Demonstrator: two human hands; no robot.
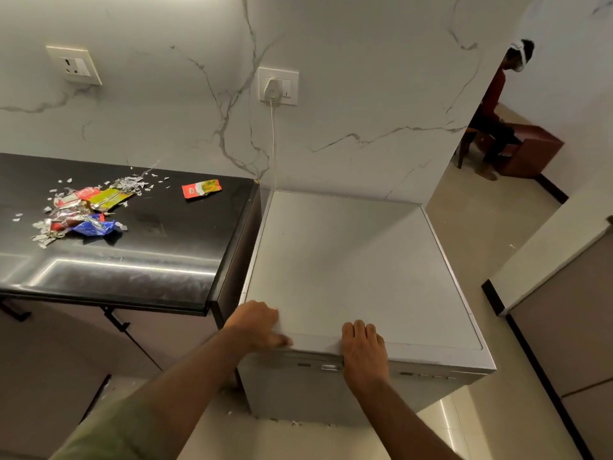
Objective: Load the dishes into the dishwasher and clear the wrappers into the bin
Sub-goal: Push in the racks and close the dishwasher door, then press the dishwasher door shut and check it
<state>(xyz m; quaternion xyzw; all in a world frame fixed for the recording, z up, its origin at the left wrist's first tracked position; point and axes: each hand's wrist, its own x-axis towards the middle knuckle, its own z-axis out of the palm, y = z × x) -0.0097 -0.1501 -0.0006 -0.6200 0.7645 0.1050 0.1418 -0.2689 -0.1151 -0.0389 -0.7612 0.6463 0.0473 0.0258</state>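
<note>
While gripping dishwasher (358,270) front top edge, left hand (257,325) and right hand (363,350) fingers curled over; rigid, heavy door, best pulled centrally. Wrappers (83,210) light, crinkly.

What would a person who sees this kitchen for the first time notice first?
Probably the two bare hands: the left hand and the right hand both grip the front top edge of the white box-shaped dishwasher, low in the middle. Next comes the heap of colourful crumpled foil wrappers on the glossy black countertop at left, with one red and yellow wrapper lying apart.
</note>
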